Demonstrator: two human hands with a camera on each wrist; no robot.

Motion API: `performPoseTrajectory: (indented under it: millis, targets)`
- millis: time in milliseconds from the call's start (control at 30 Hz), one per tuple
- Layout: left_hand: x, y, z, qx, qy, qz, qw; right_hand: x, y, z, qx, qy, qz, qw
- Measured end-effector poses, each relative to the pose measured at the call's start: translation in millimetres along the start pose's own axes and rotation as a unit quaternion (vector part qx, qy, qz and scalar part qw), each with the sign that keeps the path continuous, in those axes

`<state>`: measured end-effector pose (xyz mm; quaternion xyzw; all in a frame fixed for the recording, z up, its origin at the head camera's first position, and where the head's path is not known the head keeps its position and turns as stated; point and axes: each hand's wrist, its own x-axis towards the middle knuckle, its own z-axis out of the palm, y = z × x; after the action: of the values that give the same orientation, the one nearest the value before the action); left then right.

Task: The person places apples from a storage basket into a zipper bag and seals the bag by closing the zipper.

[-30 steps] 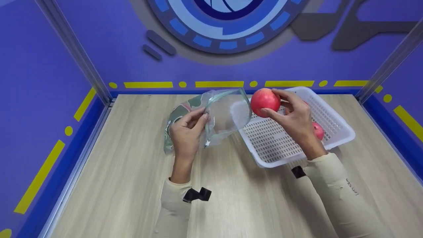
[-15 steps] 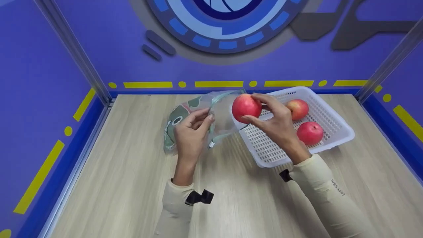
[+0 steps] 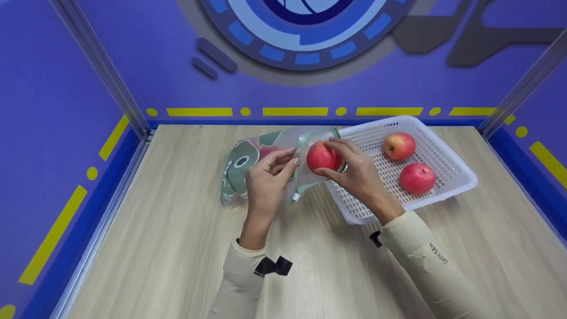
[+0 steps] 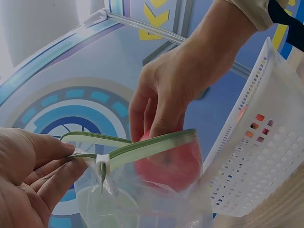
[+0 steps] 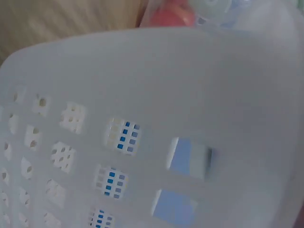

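My left hand [image 3: 268, 181] pinches the green zip edge of a clear plastic zip bag [image 4: 185, 209] printed with a green cartoon face. In the left wrist view a white slider [image 4: 102, 164] sits on that edge, close to my fingertips. My right hand [image 3: 361, 170] grips a red apple [image 3: 320, 158] between thumb and fingers. The apple is inside the bag's mouth; in the left wrist view its lower part shows through the clear plastic below the zip edge. The printed part of the bag lies on the table to the left, partly hidden behind my left hand.
A white perforated basket [image 3: 454, 161] stands to the right, its near left corner beneath my right hand. Inside it lie a red-yellow apple [image 3: 399, 146] and a red apple [image 3: 417, 178]. Blue printed walls [image 3: 283, 97] bound the wooden table [image 3: 177, 248].
My right hand has carried the apple left and down from above the basket into the bag's mouth. My left hand, holding the bag's edge, has shifted slightly right.
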<state>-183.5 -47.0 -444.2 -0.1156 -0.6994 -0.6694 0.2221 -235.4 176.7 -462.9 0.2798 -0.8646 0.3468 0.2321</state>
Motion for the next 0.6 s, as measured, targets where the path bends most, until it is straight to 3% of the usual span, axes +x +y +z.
performPoseTrajectory:
  millis: [367, 600]
  targets:
    - [2.0, 0.0, -4.1, -0.015, 0.013, 0.017, 0.9997, 0.1, 3.7, -3.0, 0.004, -0.048, -0.008, 0.999]
    - [3.4, -0.2, -8.6, -0.026, 0.019, 0.017, 0.9993, -1.3, 8.0, -4.0, 0.005, -0.044, -0.002, 0.999]
